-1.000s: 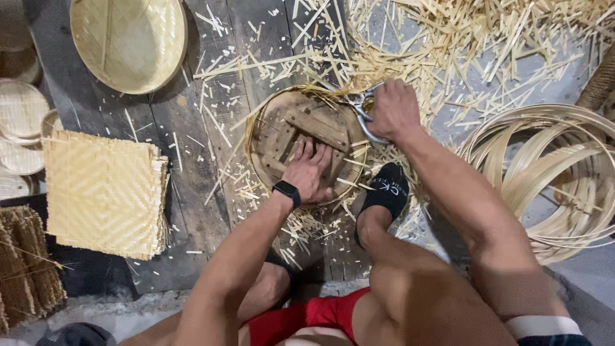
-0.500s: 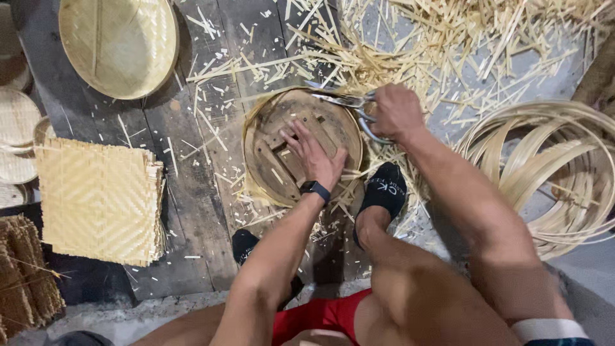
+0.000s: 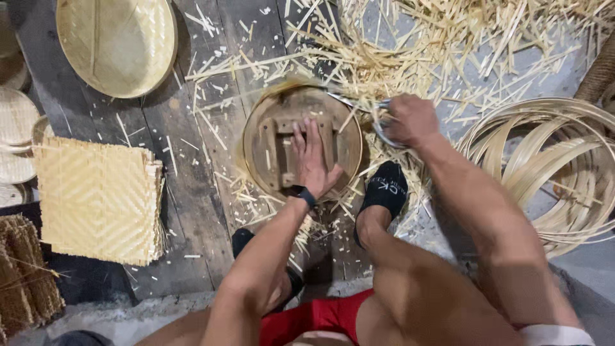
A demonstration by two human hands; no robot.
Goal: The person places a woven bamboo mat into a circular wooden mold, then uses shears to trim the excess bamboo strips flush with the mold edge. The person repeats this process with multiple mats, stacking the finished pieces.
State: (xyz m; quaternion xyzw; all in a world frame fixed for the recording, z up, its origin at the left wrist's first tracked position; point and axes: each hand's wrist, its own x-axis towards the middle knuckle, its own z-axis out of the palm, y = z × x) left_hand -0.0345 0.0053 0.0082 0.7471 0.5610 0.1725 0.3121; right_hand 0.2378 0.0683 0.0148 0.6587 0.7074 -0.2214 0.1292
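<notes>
My left hand (image 3: 312, 160) lies flat, fingers spread, on a round wooden form (image 3: 275, 144) that rests on the plank floor. A woven bamboo edge shows around the form's rim, blurred at the top. My right hand (image 3: 410, 118) grips the handles of a pair of metal scissors (image 3: 359, 102) at the form's upper right edge, the blades pointing left along the rim. A black band sits on my left wrist. My foot in a black sock (image 3: 383, 187) rests just below the form.
Loose bamboo strips and offcuts (image 3: 416, 45) cover the floor at the top. Coiled bamboo hoops (image 3: 551, 160) lie to the right. A stack of square woven mats (image 3: 96, 198) is at left, a round woven tray (image 3: 115, 41) at top left, small woven discs (image 3: 13, 115) at the far left.
The round form has turned under my left hand, which now lies flatter and lower on it. My right hand with the scissors has stayed at the upper right rim.
</notes>
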